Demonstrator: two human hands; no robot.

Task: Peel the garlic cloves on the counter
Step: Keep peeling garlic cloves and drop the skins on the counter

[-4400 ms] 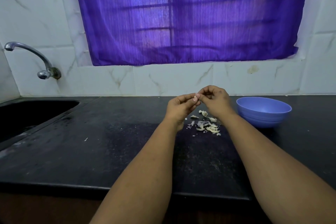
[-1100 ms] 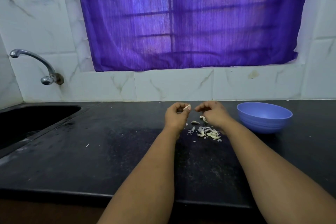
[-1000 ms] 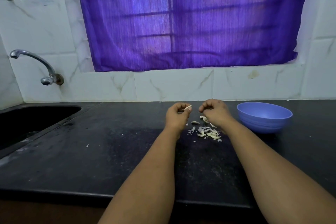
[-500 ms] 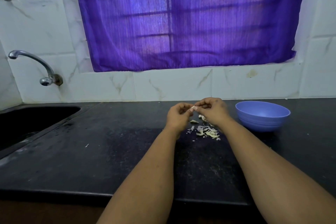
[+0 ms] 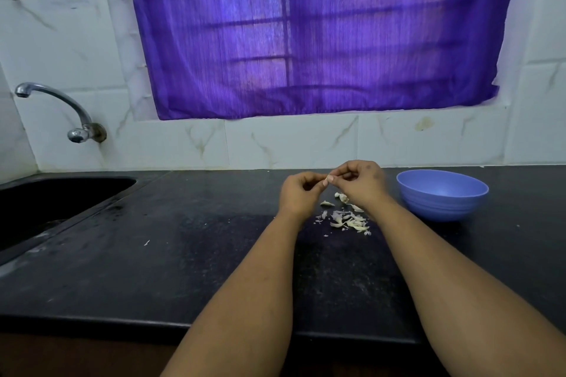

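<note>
Already a heap of peelings [image 5: 347, 220] lies on the worktop [image 5: 183, 254], while left hand [image 5: 298, 194] and right hand [image 5: 361, 182] pinch one clove [image 5: 327, 180], seemingly half-peeled.

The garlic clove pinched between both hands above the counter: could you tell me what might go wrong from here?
1. The garlic clove is small, held only by the fingertips of the left hand and right hand; it may slip onto the counter.
2. The peels lie loose near the bowl; the right forearm could scatter them.
</note>
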